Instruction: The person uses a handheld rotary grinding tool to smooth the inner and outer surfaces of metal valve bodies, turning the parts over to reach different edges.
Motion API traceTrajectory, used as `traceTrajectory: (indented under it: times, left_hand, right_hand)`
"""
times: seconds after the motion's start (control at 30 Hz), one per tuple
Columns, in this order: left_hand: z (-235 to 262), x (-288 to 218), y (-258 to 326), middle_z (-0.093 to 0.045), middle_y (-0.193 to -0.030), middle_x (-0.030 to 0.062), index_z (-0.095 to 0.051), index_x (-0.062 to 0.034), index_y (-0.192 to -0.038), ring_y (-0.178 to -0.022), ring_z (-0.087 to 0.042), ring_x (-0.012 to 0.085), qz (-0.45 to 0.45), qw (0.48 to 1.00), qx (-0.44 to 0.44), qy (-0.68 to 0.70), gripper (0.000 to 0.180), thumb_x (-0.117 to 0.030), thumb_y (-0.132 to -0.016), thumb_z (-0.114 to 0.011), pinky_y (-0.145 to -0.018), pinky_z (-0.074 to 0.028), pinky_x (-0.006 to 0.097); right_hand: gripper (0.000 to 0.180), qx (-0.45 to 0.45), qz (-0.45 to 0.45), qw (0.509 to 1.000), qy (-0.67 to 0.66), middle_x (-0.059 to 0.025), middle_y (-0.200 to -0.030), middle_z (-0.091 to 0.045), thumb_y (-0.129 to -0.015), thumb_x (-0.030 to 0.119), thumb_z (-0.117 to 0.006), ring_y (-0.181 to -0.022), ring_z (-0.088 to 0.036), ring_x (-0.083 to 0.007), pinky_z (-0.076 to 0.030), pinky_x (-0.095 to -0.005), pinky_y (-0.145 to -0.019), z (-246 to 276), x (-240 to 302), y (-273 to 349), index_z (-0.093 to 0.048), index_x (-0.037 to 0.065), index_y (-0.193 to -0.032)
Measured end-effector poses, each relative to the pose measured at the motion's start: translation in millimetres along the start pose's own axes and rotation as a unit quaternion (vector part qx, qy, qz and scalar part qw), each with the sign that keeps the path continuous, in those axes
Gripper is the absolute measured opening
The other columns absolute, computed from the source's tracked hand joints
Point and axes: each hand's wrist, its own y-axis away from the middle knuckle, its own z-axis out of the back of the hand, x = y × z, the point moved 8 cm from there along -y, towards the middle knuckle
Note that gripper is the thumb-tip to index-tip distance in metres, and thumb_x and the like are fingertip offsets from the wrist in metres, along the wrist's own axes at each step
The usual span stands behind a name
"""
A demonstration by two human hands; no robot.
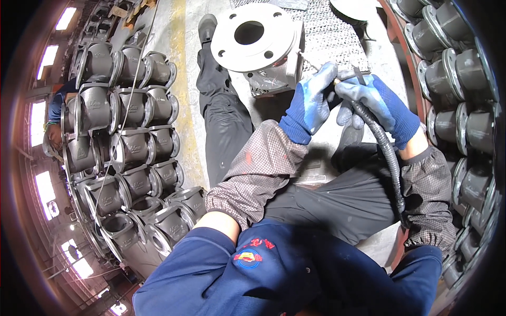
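Observation:
Both my hands wear blue gloves with pale, worn palms and are raised close together in front of my lap. My right hand [371, 100] is closed around the front of a hand tool with a ribbed black hose [389, 158], which trails down along my right forearm. A thin metal rod [309, 60] runs from the tool toward the casting. My left hand [312, 105] is closed on the rod near its base; some fingertips are hidden. Just left of the hands stands a flanged metal casting [226, 41], its round bolt-holed flange facing up, brightly lit. The rod's tip is beside the casting's side flange.
Grey flanged castings [132, 105] are stacked at left, and more castings [440, 79] stand in rows at right behind a reddish rail [411, 68]. A patterned metal surface [337, 39] lies beyond the hands. Another person's arm [55, 113] shows at far left. My legs flank the casting.

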Motion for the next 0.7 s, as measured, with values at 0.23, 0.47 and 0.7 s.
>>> traceTrajectory:
  times: [0.23,0.47,0.7]
  left_hand:
    - [-32.7,-29.3,15.4,-0.051,-0.083,0.0008,-0.054,0.0004,-0.097,-0.070,-0.047,0.0069,-0.197,0.779,0.051,-0.593,0.024,-0.021,-0.095,-0.045,-0.063,-0.042,0.019]
    - [-30.1,-30.2,7.4,-0.054,-0.087,0.0047,-0.054,0.0005,-0.097,-0.075,-0.052,0.0087,-0.169,0.790,0.037,-0.588,0.018,-0.016,-0.091,-0.049,-0.063,-0.043,0.021]
    - [-39.0,-34.2,11.3,-0.053,-0.076,0.0099,-0.053,0.0018,-0.092,-0.066,-0.056,0.0184,-0.265,0.765,0.026,-0.586,0.018,0.000,-0.076,-0.060,-0.059,-0.046,0.028]
  right_hand:
    - [0.036,-0.021,-0.042,0.999,-0.001,-0.0110,-0.084,-0.064,-0.089,0.029,-0.054,-0.058,-0.062,-0.0113,-0.043,-0.0176,-0.040,-3.4,-3.6,-1.7,-0.059,-0.005,-0.101]
    - [0.030,-0.115,-0.024,0.992,0.044,-0.0045,-0.057,-0.058,-0.087,0.025,-0.054,-0.040,-0.050,-0.0071,-0.038,-0.0191,-0.038,8.9,-3.2,-2.4,-0.063,-0.003,-0.094]
    - [0.033,-0.071,-0.046,0.995,0.054,-0.0049,-0.058,-0.058,-0.087,0.027,-0.053,-0.039,-0.050,-0.0085,-0.039,-0.0196,-0.038,12.4,-7.7,0.1,-0.063,-0.004,-0.089]
